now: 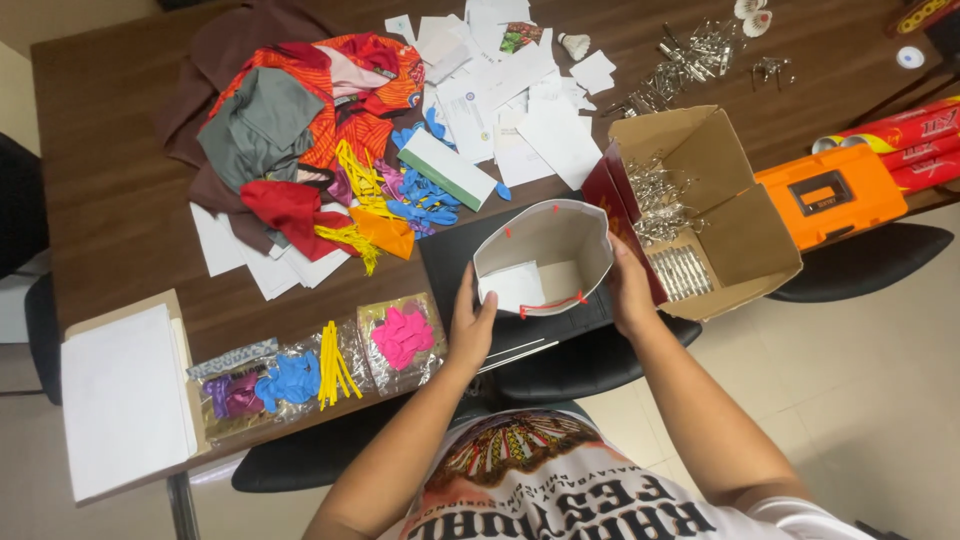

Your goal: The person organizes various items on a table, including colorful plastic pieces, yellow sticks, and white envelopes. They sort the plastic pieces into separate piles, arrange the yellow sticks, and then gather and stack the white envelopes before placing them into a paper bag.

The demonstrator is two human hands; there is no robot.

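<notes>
While the white paper bag [545,255] stands open at the table's near edge, the left hand [470,330] and right hand [628,290] clasp its sides, apparently steadying its mouth.

white paper bag [545,245], open, red handles

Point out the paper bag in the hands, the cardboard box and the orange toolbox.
paper bag [548,238]: head view, on its inner back wall.
cardboard box [752,235]: head view, on its right flap.
orange toolbox [830,195]: head view, on its lid.
</notes>
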